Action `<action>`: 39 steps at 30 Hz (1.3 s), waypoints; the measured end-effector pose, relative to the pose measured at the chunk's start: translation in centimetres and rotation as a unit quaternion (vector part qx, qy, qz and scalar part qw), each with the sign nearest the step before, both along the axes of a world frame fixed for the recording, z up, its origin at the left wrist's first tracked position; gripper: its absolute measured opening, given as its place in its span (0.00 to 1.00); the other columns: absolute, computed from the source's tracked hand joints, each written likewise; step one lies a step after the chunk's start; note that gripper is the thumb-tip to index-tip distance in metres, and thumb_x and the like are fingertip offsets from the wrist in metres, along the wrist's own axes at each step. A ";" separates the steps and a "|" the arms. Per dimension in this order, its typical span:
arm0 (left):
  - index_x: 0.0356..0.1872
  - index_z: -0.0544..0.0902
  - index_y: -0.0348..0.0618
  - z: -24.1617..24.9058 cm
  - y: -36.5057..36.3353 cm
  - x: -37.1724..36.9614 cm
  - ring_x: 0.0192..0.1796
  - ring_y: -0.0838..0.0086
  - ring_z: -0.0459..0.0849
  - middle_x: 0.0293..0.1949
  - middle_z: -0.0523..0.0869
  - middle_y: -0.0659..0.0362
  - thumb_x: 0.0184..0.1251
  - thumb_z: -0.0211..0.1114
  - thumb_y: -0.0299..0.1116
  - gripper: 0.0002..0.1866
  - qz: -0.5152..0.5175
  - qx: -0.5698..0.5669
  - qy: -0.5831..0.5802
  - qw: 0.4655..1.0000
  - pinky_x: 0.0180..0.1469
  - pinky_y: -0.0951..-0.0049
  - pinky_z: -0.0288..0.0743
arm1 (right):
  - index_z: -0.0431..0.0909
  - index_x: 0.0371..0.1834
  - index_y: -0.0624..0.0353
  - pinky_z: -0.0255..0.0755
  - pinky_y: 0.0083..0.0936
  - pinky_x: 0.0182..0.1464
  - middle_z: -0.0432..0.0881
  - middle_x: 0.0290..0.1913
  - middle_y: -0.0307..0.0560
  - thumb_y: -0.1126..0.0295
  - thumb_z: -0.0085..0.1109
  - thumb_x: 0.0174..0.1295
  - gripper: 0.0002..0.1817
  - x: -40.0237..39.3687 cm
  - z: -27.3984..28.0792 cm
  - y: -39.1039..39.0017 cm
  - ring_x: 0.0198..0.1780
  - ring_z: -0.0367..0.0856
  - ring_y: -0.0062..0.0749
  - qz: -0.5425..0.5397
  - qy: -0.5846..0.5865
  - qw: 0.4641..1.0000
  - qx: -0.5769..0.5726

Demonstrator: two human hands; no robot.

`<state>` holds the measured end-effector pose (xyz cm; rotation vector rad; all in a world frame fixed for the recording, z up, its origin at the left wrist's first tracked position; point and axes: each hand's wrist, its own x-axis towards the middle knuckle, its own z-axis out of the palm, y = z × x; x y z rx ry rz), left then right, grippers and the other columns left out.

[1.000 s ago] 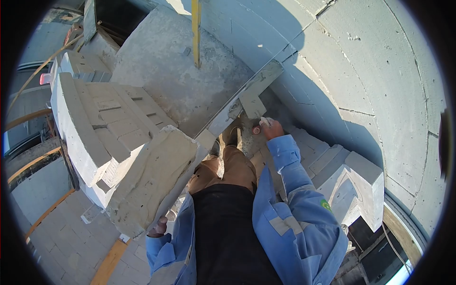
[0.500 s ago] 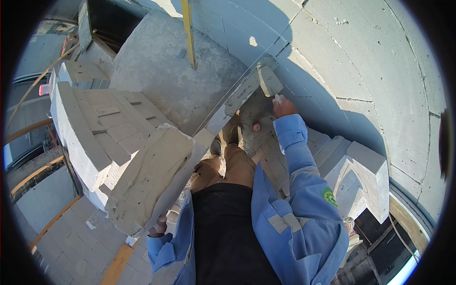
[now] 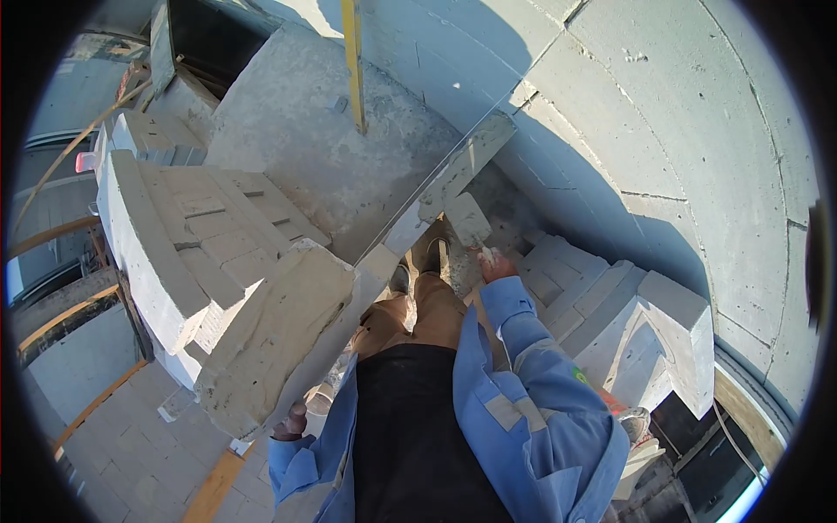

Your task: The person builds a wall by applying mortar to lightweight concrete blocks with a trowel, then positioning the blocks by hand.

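My right hand is closed around the handle of a trowel. The trowel's mortar-smeared blade sits beside the low course of blocks, close to its edge. A bed of mortar covers the top of that course up to the tall wall. At lower left, my left hand grips the near edge of a large pale block, its fingers partly hidden. Mortar coats the broad face of this block.
A taut string runs above the course. Stacked blocks stand left and right. A tall block wall rises at right. A yellow upright bar stands on the concrete floor ahead.
My right hand and the trowel have moved down and left, toward my body, along the mortared course. The left hand stays on the block.
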<state>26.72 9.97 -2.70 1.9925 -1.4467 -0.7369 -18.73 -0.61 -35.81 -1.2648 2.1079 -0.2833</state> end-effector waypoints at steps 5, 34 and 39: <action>0.47 0.84 0.37 -1.1 1.1 1.1 0.44 0.62 0.84 0.43 0.87 0.55 0.63 0.62 0.71 0.39 -0.017 0.069 0.064 0.995 0.47 0.59 0.77 | 0.81 0.55 0.58 0.77 0.51 0.52 0.86 0.44 0.64 0.47 0.58 0.66 0.26 -3.9 3.4 -1.6 0.48 0.84 0.64 -0.017 -0.032 0.999 0.004; 0.56 0.81 0.35 -3.1 7.5 2.0 0.51 0.58 0.84 0.51 0.85 0.52 0.64 0.62 0.70 0.41 0.011 0.028 0.052 0.998 0.53 0.57 0.77 | 0.72 0.66 0.52 0.76 0.48 0.55 0.72 0.58 0.61 0.70 0.50 0.67 0.23 0.7 18.4 -16.6 0.57 0.78 0.57 0.302 0.202 0.930 0.059; 0.56 0.81 0.35 -2.3 4.7 1.9 0.51 0.58 0.83 0.51 0.85 0.52 0.64 0.62 0.70 0.41 0.009 0.035 0.083 0.996 0.53 0.57 0.76 | 0.70 0.70 0.51 0.73 0.42 0.54 0.73 0.55 0.52 0.69 0.49 0.69 0.25 1.1 10.9 -12.5 0.58 0.74 0.51 0.432 0.254 0.864 -0.052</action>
